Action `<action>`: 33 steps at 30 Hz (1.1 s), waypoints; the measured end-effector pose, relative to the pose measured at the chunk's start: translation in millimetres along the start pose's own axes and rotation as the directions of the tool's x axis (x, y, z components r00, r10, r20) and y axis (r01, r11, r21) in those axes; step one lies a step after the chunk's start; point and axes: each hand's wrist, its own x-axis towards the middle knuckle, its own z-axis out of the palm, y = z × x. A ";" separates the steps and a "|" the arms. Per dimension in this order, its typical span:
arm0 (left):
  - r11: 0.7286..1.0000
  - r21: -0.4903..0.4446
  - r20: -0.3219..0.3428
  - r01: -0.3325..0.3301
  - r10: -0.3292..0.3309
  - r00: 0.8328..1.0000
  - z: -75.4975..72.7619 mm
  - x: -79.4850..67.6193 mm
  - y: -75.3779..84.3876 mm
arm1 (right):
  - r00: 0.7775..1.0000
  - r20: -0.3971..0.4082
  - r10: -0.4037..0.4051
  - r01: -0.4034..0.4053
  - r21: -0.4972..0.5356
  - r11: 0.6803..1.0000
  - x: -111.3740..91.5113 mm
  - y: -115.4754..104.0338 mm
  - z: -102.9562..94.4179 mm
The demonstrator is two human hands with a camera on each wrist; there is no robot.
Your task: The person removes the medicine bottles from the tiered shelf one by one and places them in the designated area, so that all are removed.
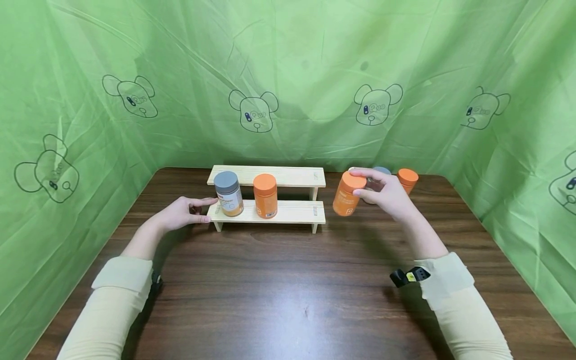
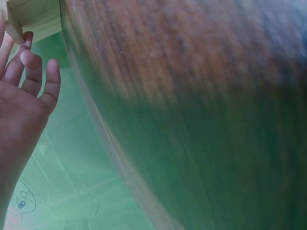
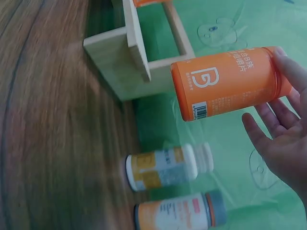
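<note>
My right hand grips an orange bottle by its orange lid, holding it tilted just off the right end of the two-step wooden rack. In the right wrist view, the bottle shows a white B and a barcode, raised above the table. At the rack's left end, my left hand pinches the edge of the lower step; the left wrist view shows its fingers against the wood. On that step stand a grey-lidded bottle, close to the left fingertips, and another orange bottle.
Behind my right hand stand a grey-lidded bottle and an orange-lidded bottle, partly hidden. A white-capped bottle with a yellow label shows in the right wrist view. Green cloth walls in the dark wooden table.
</note>
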 end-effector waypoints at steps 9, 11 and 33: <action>1.000 0.001 0.002 -0.003 0.003 1.000 -0.3 -0.7 -0.3 | 0.994 -0.028 0.110 -0.109 0.038 0.993 -6.2 24.6 -10.4; 1.000 0.001 0.003 -0.006 0.006 1.000 -0.3 -0.5 -0.4 | 0.993 -0.035 0.111 -0.111 0.023 0.994 -7.3 29.0 -11.6; 1.000 -0.024 -0.002 0.010 -0.010 1.000 -0.8 -1.5 -0.5 | 0.979 -0.096 0.178 -0.177 0.014 0.984 -9.9 77.9 -5.1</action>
